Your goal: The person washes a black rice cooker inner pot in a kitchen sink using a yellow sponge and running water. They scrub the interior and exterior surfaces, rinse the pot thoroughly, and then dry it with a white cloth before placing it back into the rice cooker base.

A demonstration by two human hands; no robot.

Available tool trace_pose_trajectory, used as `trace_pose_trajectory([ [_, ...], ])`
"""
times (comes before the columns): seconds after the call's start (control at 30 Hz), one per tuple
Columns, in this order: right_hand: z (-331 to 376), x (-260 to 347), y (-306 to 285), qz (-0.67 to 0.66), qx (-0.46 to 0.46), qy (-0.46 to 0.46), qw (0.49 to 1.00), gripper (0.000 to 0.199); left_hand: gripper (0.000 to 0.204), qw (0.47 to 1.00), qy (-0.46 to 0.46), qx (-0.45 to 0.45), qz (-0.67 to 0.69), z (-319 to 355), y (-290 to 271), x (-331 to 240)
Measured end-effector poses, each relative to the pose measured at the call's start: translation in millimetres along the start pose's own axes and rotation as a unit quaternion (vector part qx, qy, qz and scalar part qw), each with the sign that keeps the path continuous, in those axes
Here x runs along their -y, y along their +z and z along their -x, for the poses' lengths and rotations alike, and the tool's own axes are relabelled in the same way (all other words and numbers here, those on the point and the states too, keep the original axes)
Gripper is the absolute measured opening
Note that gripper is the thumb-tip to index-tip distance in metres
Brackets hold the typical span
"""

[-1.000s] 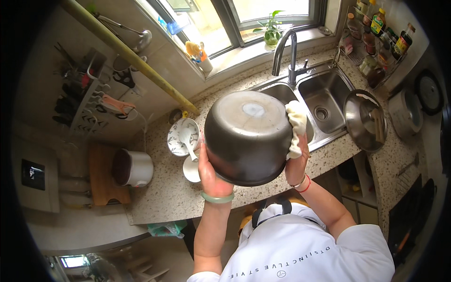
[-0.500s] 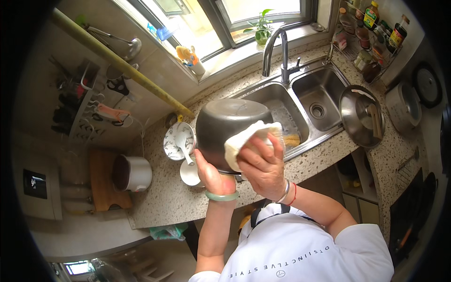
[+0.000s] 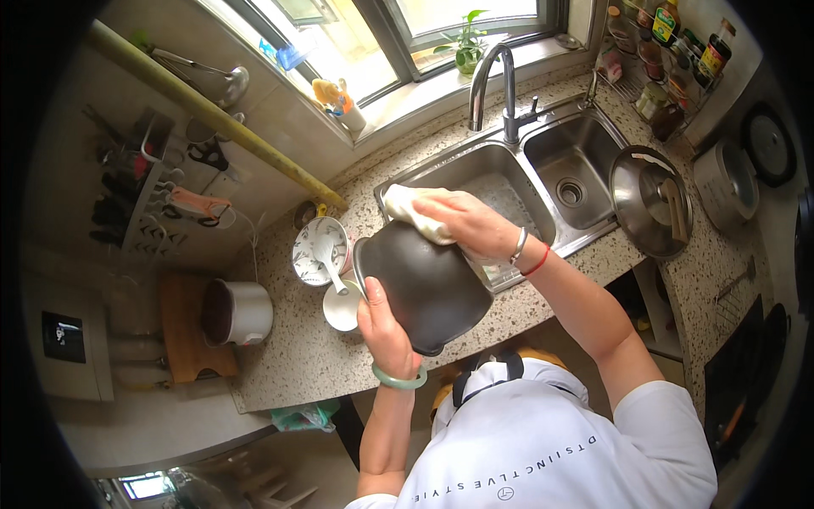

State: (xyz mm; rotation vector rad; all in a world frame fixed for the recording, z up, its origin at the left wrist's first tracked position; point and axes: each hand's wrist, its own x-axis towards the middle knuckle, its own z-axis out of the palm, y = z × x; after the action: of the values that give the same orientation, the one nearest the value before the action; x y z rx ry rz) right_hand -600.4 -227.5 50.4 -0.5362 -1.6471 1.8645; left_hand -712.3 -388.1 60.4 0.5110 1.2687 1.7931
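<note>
A dark grey cooking pot (image 3: 428, 284) is tilted on its side above the counter's front part, its outer wall toward me. My left hand (image 3: 388, 331) grips it at its lower left, thumb on the outer wall and the other fingers hidden behind it. At the pot's far edge, a folded white cloth (image 3: 414, 214) is pressed on by my right hand (image 3: 476, 227), whose fingers are closed over it. Left of the pot stand a patterned bowl (image 3: 303, 254) with a white spoon (image 3: 326, 253) in it and a small white bowl (image 3: 341, 314).
Beyond the pot is a double sink (image 3: 551, 204) with a tall faucet (image 3: 507, 93). A wok lid (image 3: 632, 204) lies to its right. A white pot (image 3: 250, 312) stands far left by a wooden board (image 3: 188, 318). A yellow pole (image 3: 220, 119) slants along the left wall.
The pot has turned from base-up to side-on and come nearer me. My right hand has moved the cloth from its near right side to its far edge. My left hand keeps its grip.
</note>
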Motion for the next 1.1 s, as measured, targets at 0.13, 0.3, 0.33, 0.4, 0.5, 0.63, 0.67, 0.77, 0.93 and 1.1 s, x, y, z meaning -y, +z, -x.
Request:
trace_pose_trajectory([
  [0.13, 25, -12, -3, 0.028, -0.099, 0.047, 0.994, 0.043, 0.043, 0.998, -0.029, 0.005, 0.064, -8, -14, -14],
  [0.3, 67, -33, 8, 0.177, -0.131, -0.101, 0.97, 0.04, 0.045, 0.974, -0.071, 0.017, 0.216, -26, -31, -11],
  [0.33, 76, -27, 16, 0.185, -0.131, -0.108, 0.968, 0.036, 0.045, 0.974, -0.068, 0.027, 0.216, -29, -36, -10],
  [0.4, 89, -21, 24, 0.259, -0.132, -0.167, 0.942, 0.032, 0.044, 0.972, -0.074, 0.044, 0.218, -33, -42, -7],
  [0.5, 105, 3, 38, 0.407, -0.093, -0.225, 0.881, 0.033, 0.042, 0.987, -0.047, 0.022, 0.155, -33, -33, -5],
  [0.63, 102, 16, 69, 0.565, -0.096, -0.295, 0.765, 0.039, 0.045, 0.998, -0.003, 0.058, 0.033, -21, -5, -7],
  [0.67, 97, 18, 68, 0.573, -0.105, -0.305, 0.754, 0.037, 0.044, 0.999, 0.001, 0.054, 0.007, -18, -3, -9],
  [0.77, 76, 33, 63, 0.557, -0.113, -0.306, 0.764, 0.031, 0.042, 0.997, 0.037, 0.067, -0.024, -14, -6, -3],
  [0.93, 40, 42, 46, 0.515, -0.121, -0.284, 0.8, 0.022, 0.035, 0.985, 0.088, 0.088, -0.122, 1, -8, 5],
  [1.1, -3, 23, 2, 0.291, -0.041, 0.062, 0.954, 0.028, 0.044, 0.92, 0.16, 0.119, -0.338, 28, -13, 6],
])
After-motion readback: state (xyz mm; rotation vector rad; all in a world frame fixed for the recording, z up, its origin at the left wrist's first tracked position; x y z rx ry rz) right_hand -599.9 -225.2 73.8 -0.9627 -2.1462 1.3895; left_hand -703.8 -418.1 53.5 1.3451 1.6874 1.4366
